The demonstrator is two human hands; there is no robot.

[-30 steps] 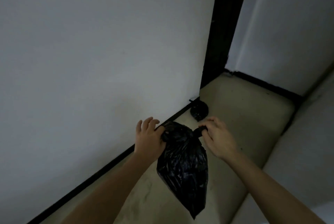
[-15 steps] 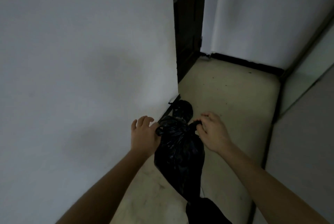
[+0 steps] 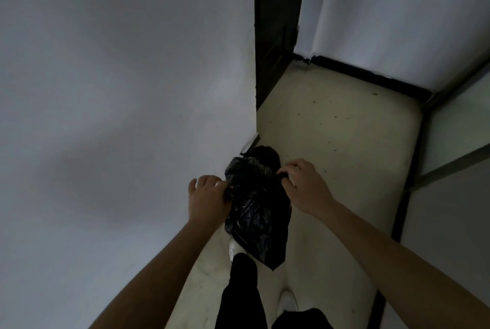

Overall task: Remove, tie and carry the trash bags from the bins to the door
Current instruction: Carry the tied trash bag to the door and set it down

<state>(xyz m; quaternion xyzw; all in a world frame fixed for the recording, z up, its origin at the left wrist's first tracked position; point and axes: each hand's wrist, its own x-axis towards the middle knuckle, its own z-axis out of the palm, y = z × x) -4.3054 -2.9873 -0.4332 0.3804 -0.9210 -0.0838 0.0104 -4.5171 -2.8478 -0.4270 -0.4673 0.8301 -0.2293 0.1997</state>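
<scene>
Since the earlier frame my legs have come into view under the bag, and the dark doorway [image 3: 275, 23] stands nearer. Left grip [image 3: 209, 198] — fingers pinching the gathered left edge of the black trash bag [image 3: 257, 212]. Right grip [image 3: 305, 188] — fingers curled on the bag's opposite edge, clenched on a fold of plastic. Between my two grips the bag hangs above the pale floor [image 3: 331, 121], its pointed bottom beside my dark trouser leg [image 3: 242, 289] in the view. A second black bag [image 3: 266, 153] lies on the floor just beyond the held one, at the foot of the white wall [image 3: 119, 90], near the doorway corner. A white shoe [image 3: 287, 301] shows on the floor.
</scene>
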